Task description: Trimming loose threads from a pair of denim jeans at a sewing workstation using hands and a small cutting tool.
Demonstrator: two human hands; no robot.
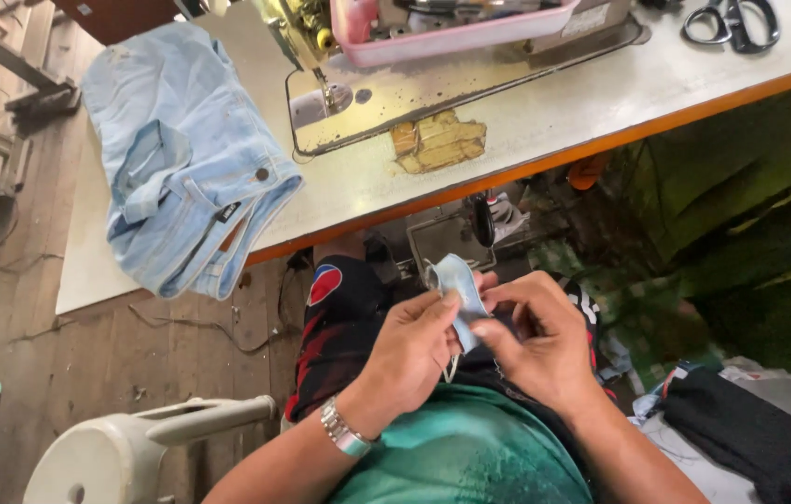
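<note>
Head view: my left hand (411, 350) and right hand (534, 341) were together over my lap, both pinching a small light-blue denim strip (460, 294), fingers closed narrow on it. The strip stood upright between my thumbs, just below the table edge. On the white sewing table (545, 140) lay folded light-blue jeans (185, 159), the sewing machine (339, 56), a pink tray (442, 33), black scissors (732, 21). A white plastic stool (125, 453) stood at lower left.
</note>
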